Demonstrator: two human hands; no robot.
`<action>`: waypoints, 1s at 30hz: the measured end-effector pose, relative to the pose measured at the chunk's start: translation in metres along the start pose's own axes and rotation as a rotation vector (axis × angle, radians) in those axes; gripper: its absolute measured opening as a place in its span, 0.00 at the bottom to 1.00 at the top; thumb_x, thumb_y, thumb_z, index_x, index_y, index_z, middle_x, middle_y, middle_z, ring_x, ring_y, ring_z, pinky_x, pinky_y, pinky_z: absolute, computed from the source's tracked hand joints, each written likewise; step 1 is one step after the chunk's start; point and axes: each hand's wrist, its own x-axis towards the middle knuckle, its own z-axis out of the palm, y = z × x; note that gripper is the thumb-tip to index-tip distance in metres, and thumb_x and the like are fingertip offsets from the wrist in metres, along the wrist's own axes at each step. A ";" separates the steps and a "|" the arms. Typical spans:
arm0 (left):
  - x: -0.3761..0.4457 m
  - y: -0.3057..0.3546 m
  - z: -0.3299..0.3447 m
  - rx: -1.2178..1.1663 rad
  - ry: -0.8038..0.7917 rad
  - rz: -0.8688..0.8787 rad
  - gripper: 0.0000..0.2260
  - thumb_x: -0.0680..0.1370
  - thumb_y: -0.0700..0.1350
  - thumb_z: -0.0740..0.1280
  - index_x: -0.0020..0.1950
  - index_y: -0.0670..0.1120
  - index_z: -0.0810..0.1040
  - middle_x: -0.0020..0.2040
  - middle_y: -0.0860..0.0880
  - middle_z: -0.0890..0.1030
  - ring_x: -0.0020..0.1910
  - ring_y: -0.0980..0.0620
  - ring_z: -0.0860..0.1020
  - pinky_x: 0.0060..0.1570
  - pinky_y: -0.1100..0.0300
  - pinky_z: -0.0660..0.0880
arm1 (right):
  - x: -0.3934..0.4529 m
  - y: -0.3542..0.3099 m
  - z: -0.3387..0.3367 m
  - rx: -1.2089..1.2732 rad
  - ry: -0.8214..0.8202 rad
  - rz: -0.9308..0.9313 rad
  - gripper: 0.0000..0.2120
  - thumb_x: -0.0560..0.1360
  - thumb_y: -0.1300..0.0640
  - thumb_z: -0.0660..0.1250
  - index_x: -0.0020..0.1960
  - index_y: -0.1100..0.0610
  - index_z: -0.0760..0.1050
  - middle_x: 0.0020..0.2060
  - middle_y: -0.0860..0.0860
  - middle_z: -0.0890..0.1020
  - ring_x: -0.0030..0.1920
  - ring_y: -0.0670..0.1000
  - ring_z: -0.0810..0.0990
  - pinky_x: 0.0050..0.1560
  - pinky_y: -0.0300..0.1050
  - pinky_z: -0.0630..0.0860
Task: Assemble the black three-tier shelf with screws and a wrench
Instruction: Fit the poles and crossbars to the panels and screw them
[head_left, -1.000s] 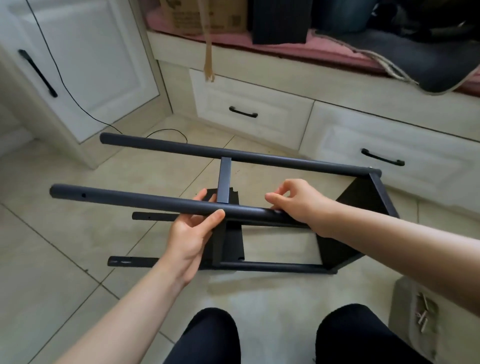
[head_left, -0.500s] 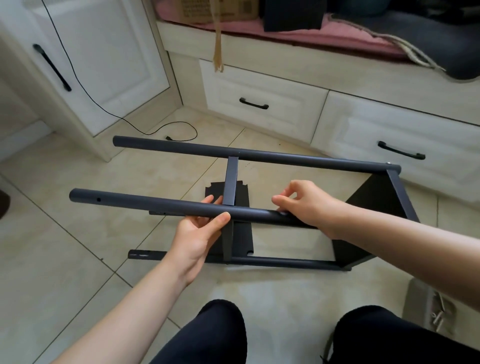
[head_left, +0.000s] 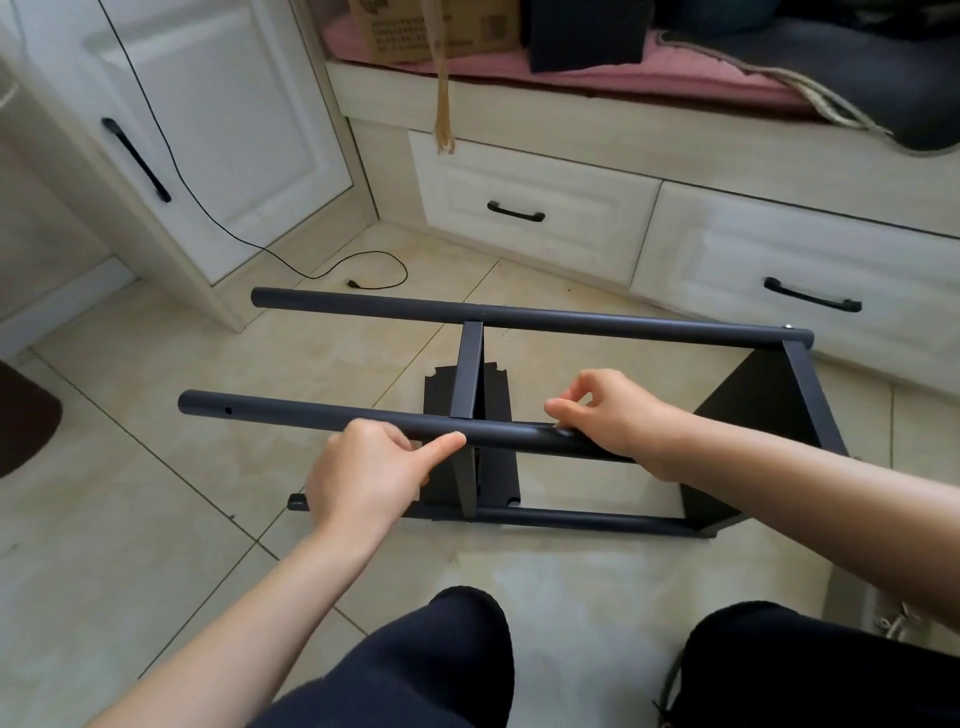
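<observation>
Both hands have slid rightward along the near tube (head_left: 291, 418) of the black shelf frame (head_left: 571, 322), lying sideways on the tiled floor (head_left: 130, 519). Left hand (head_left: 363, 478) grips it; right hand (head_left: 618, 415) fingers pinch it. Drawers (head_left: 535, 208) at 12 o'clock, a box (head_left: 405, 26) above.

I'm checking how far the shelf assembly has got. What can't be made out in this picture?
Head view only:
- Near tube joint at the end panel: hidden behind the right hand.
- What the right fingers pinch: too small.
- Screws: cut off at the right arm and knee.
- Left hand fingertips: behind the tube.
</observation>
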 end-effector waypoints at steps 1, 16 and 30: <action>0.000 0.002 -0.003 0.136 0.101 0.082 0.27 0.65 0.75 0.69 0.28 0.50 0.78 0.23 0.56 0.76 0.31 0.56 0.76 0.29 0.63 0.70 | 0.000 0.000 0.000 -0.008 -0.003 -0.006 0.12 0.79 0.44 0.65 0.49 0.53 0.74 0.47 0.53 0.81 0.46 0.51 0.78 0.45 0.45 0.73; 0.069 -0.012 -0.012 0.346 -0.298 0.935 0.34 0.78 0.71 0.50 0.80 0.59 0.51 0.81 0.60 0.49 0.80 0.61 0.37 0.79 0.54 0.43 | 0.016 -0.003 -0.010 -0.203 -0.097 -0.039 0.10 0.76 0.48 0.70 0.41 0.52 0.81 0.42 0.50 0.84 0.46 0.51 0.81 0.50 0.45 0.76; 0.077 -0.006 -0.016 0.157 -0.242 1.149 0.33 0.76 0.64 0.66 0.70 0.40 0.77 0.74 0.49 0.72 0.79 0.49 0.61 0.73 0.46 0.67 | 0.064 -0.017 0.018 0.478 -0.460 0.039 0.05 0.76 0.63 0.71 0.50 0.64 0.82 0.36 0.55 0.83 0.30 0.44 0.75 0.34 0.34 0.75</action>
